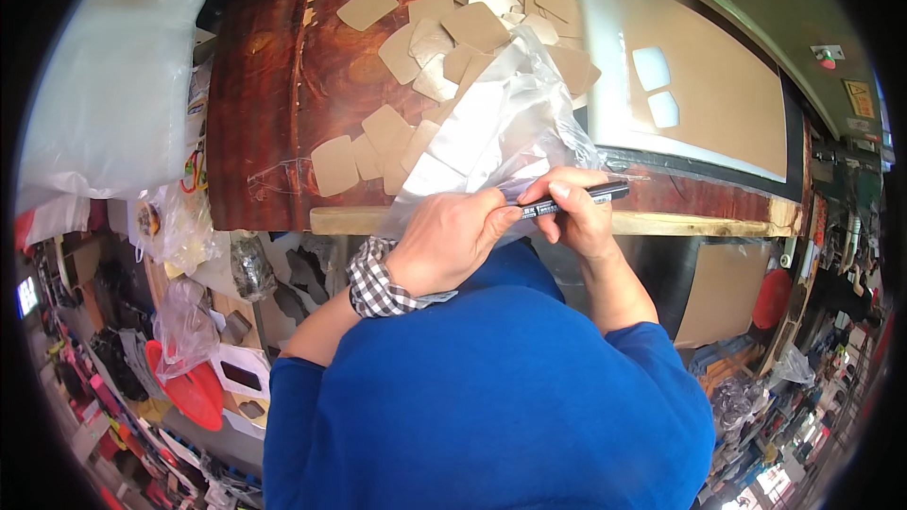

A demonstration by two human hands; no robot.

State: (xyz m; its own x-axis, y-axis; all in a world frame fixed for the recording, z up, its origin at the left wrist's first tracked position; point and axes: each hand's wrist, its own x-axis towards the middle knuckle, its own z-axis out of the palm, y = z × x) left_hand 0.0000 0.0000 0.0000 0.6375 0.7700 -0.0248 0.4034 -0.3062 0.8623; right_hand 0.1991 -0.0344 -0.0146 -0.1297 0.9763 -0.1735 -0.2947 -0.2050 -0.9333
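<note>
Right grip (584,215) holds the black marker (605,194), left grip (442,238) pinches its other end, at the surface's (253,113) near edge. Clear plastic bag (515,106) just beyond overlaps tan cards (367,9) spread toward far edge; best keep both holds firm, marker clear of loose bag folds.

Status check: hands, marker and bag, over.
Right hand holding black marker. Left hand at the marker's left end, grip partly hidden. Clear plastic bag beyond the hands, over the table. Loose brown pieces beside it.
</note>
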